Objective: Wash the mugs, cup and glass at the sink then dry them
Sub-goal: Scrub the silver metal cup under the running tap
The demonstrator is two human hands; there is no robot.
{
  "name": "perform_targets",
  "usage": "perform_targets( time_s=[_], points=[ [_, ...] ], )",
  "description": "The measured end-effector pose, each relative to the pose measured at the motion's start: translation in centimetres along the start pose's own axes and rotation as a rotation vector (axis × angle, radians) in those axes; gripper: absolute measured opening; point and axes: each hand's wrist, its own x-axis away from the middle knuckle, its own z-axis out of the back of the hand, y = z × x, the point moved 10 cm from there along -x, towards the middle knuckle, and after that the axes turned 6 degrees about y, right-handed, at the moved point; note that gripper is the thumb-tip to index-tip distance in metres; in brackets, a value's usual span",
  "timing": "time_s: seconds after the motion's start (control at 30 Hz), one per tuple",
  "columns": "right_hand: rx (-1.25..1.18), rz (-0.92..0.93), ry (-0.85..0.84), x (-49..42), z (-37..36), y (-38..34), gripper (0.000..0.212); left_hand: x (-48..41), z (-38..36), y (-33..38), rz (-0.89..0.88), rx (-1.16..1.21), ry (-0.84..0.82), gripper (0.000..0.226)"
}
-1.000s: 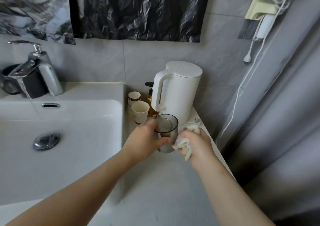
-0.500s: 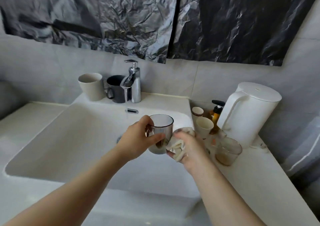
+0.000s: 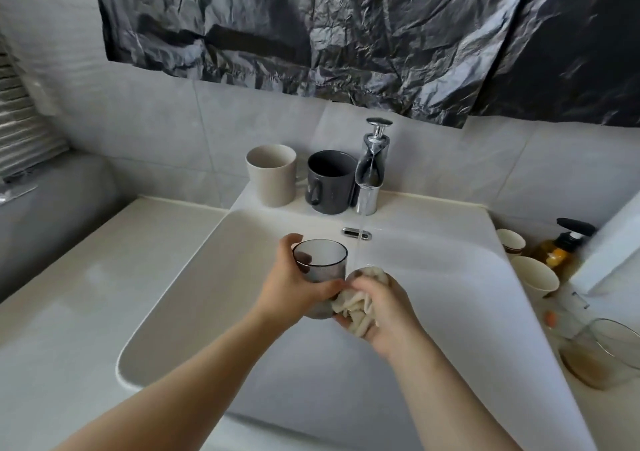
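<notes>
My left hand (image 3: 294, 288) grips a smoky grey glass (image 3: 320, 260) upright over the white sink (image 3: 194, 284). Beside it my right hand (image 3: 381, 308) clutches a crumpled beige cloth (image 3: 356, 307) against the glass's lower right side. A thin stream of water (image 3: 360, 236) falls from the chrome tap (image 3: 374, 163) just right of the glass, onto the cloth. A beige mug (image 3: 272, 173) and a dark grey mug (image 3: 329, 180) stand on the sink's back ledge, left of the tap. A clear glass (image 3: 602, 357) with brown residue sits on the counter at the right.
On the right counter stand two paper cups (image 3: 533, 276), an amber pump bottle (image 3: 561, 246) and the edge of a white kettle (image 3: 616, 239). Crumpled black plastic (image 3: 346, 35) covers the wall above. Pale counter (image 3: 69, 295) runs to the left of the sink.
Both hands carried the grey glass and cloth from the right counter to over the sink basin, under the tap. Water now runs from the tap. My view turned left.
</notes>
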Motion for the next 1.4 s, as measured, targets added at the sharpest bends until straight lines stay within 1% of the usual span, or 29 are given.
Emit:
perform_targets(
  time_s=[0.07, 0.13, 0.2, 0.27, 0.33, 0.43, 0.53, 0.63, 0.73, 0.8, 1.1, 1.17, 1.3, 1.4],
  points=[
    [0.004, 0.028, 0.134, -1.7, 1.5, -0.2, 0.012, -1.3, -0.9, -0.4, -0.016, -0.053, -0.023, 0.093],
    [-0.034, 0.057, 0.248, -3.3, 3.3, -0.3, 0.011, -2.4, -2.3, -0.3, -0.057, -0.116, -0.044, 0.085],
    [-0.063, 0.069, 0.314, -4.3, 4.8, -0.3, 0.011, -3.2, -3.8, -0.2, -0.086, -0.177, -0.069, 0.083],
    [-0.076, 0.071, 0.341, -4.8, 5.9, -0.1, 0.009, -3.6, -5.4, -0.2, -0.107, -0.182, -0.123, 0.084],
    [-0.117, 0.064, 0.341, -5.3, 6.4, 0.1, 0.008, -3.5, -6.7, 0.1, -0.121, -0.131, -0.185, 0.081],
    [-0.172, 0.066, 0.346, -5.9, 6.7, 0.0, 0.015, -3.5, -7.5, 0.2, -0.141, -0.051, -0.238, 0.077],
    [-0.164, 0.053, 0.345, -6.2, 6.4, -0.3, 0.013, -3.6, -7.1, 0.0, -0.174, -0.054, -0.244, 0.078],
    [-0.159, 0.028, 0.329, -6.0, 6.0, -0.3, 0.016, -3.9, -6.9, -0.5, -0.169, -0.040, -0.263, 0.080],
    [-0.178, 0.044, 0.310, -6.0, 5.8, -0.4, 0.015, -4.1, -7.0, -0.8, -0.165, -0.029, -0.273, 0.083],
    [-0.181, 0.052, 0.310, -6.1, 5.9, -0.4, 0.013, -4.1, -7.2, -0.9, -0.136, 0.000, -0.278, 0.084],
    [-0.164, 0.040, 0.277, -6.4, 5.7, -0.1, 0.017, -4.3, -7.6, -3.1, 0.067, 0.160, -0.272, 0.082],
    [-0.186, 0.048, 0.270, -6.3, 5.6, -0.2, 0.018, -4.3, -7.6, -3.2, 0.106, 0.201, -0.281, 0.077],
    [-0.183, 0.054, 0.243, -6.2, 5.1, -0.3, 0.019, -4.3, -7.7, -2.7, 0.121, 0.277, -0.300, 0.064],
    [-0.193, 0.050, 0.258, -6.2, 5.3, -0.1, 0.018, -4.1, -7.7, -2.7, 0.164, 0.298, -0.317, 0.048]
  ],
)
